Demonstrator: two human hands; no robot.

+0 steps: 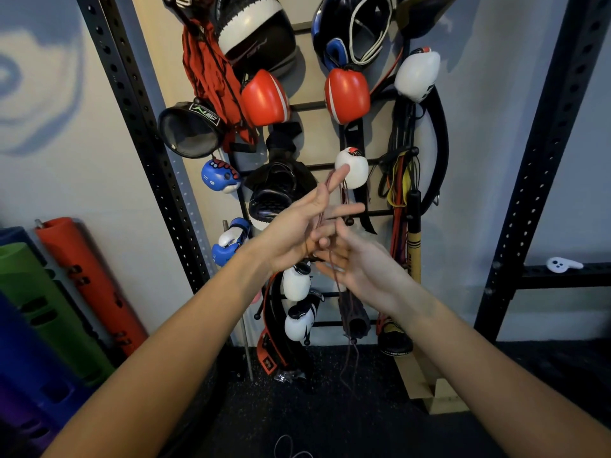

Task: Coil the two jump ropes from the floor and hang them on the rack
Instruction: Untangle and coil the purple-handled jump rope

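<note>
Wall rack (307, 105), hung with boxing gear (264, 97), filled our view. In front of rack, left hand (294, 233): fingers straight, spread. Lower against rack, right hand (363, 266) blurred; we could not tell pinch. Thin maroon jump rope (337, 285) ran between left index and middle fingers, across palm, past right fingertips, tail dangling down rack's front.

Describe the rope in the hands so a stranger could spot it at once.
Start at the wall rack hung with boxing gloves; two hands are raised before it. The jump rope is the thin dark-red cord draped over the left hand, trailing past the right hand toward the floor. Unlike the thick black straps and coloured bands nearby, it hangs from a hand, not a peg.
</note>
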